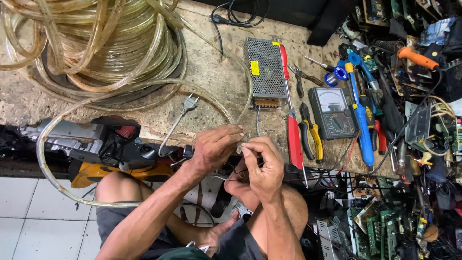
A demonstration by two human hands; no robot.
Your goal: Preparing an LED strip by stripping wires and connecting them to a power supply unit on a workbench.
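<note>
My left hand (216,147) and my right hand (262,166) meet just off the front edge of the worn workbench (211,72). Both pinch the end of a clear rope-light tube (239,148) between their fingertips. The tube arcs back over the bench to a big coil of the same rope light (96,43) at the top left. Another loop of it (43,159) hangs down past my left knee. What exactly sits at the tube's tip is hidden by my fingers.
A metal mesh power supply box (264,67), a red-handled long tool (293,130), yellow-handled pliers (312,135), an analog multimeter (332,113) and a blue soldering iron (362,127) lie to the right. A white plug (190,103) lies at centre. Circuit boards (385,231) pile up at lower right.
</note>
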